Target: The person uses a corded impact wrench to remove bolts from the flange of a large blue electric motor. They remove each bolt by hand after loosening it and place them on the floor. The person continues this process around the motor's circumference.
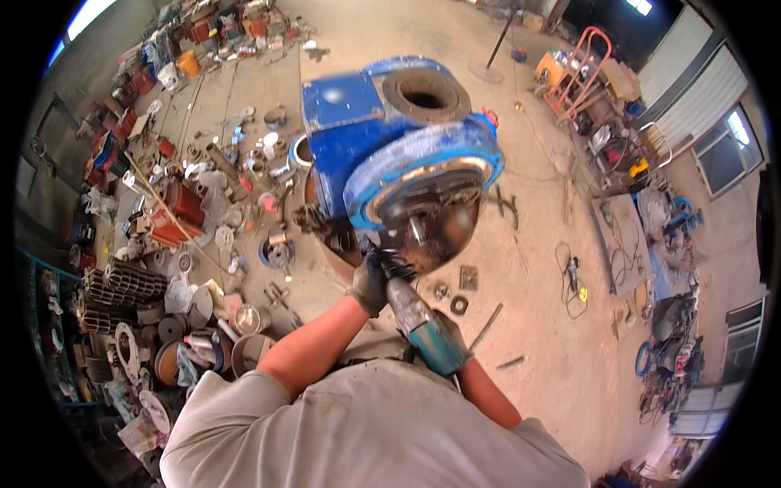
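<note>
- Broadly, a concrete floor (553, 366) spreads around the person, cluttered on the left.
- The blue housing (342, 154) stands ahead, its wide round opening facing the person and a round port on top.
- A teal-and-grey power tool (426, 335) is between the hands, nose toward the opening's lower edge; contact is unclear.
- The left hand (371, 281), dark-gloved, is clamped around the tool's front.
- The right hand (457, 333) is against the tool's teal rear; its fingers are hidden, so I cannot tell whether they close.
- A square plate (469, 277) lies near a dark ring (459, 298).
</note>
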A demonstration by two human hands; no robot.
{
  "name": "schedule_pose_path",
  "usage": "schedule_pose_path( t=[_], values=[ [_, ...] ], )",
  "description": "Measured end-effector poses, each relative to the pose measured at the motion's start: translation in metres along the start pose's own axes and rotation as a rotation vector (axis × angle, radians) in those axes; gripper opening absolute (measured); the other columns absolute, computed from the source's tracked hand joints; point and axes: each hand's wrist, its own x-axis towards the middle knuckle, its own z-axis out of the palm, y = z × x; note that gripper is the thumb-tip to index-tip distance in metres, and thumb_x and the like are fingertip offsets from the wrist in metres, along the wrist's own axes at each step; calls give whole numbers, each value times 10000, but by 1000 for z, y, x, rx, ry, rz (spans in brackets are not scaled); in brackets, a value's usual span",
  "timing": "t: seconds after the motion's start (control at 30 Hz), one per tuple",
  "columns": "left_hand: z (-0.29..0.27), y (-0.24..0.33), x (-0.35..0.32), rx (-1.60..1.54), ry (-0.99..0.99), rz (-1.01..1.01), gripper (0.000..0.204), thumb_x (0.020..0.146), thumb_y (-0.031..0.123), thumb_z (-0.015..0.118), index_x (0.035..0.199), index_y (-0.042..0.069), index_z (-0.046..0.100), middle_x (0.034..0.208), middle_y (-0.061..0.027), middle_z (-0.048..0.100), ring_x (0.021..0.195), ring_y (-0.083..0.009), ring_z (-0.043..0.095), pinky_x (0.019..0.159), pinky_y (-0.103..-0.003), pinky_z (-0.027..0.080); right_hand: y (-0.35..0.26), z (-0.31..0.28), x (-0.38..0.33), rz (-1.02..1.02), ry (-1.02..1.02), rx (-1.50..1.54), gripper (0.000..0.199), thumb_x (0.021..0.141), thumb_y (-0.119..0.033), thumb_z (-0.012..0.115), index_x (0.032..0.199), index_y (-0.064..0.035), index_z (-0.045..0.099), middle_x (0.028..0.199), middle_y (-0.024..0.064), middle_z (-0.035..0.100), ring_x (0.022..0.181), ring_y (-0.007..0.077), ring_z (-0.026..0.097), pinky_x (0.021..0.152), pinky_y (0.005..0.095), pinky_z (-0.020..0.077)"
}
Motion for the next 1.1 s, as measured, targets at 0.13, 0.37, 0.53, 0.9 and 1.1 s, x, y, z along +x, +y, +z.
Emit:
schedule_pose_path(
  t=[0.13, 0.37, 0.53, 0.9, 1.1],
  values=[
    [4, -23, -18, -158, -66, -106, 427, 1103, 537, 504, 993, 129, 564, 836, -115, 617, 875, -360, 654, 921, -639, 568, -5, -45, 3, -113, -71, -543, 511, 1061, -313, 571, 1479, -20, 546, 1348, 159, 659, 1175, 304, 667, 1043, 415, 538],
    [31, -30, -42, -243, 165, -173, 473, 1121, 531, 448, 901, 122, 540, 758, -166, 599, 736, -391, 626, 805, -622, 565, -145, 21, -4, -50, -364, -1652, 486, 985, -240, 695, 1417, -31, 624, 1304, 214, 711, 1155, 313, 714, 1002, 413, 561],
    [13, -50, -54, -288, 141, -171, 515, 1113, 582, 416, 922, 124, 555, 775, -188, 637, 753, -427, 662, 824, -639, 575, -126, 39, 90, -88, -24, -1211, 396, 1060, -302, 651, 1336, -20, 675, 1208, 130, 771, 1059, 218, 751, 948, 363, 586],
    [11, -50, -68, -405, 215, -124, 491, 1108, 539, 467, 968, 77, 554, 747, -179, 639, 668, -365, 680, 711, -548, 624, -47, 109, 199, 412, -125, -1039, 348, 1101, -296, 573, 1084, 28, 701, 924, 114, 755, 794, 203, 720, 732, 370, 583],
    [5, -37, -85, -365, 179, -181, 558, 1107, 575, 460, 913, 63, 565, 709, -141, 630, 613, -312, 660, 661, -480, 613, -14, 113, 184, 286, 47, -1094, 303, 1093, -227, 564, 1059, 46, 690, 855, 119, 738, 737, 228, 710, 693, 366, 578]
  ],
)
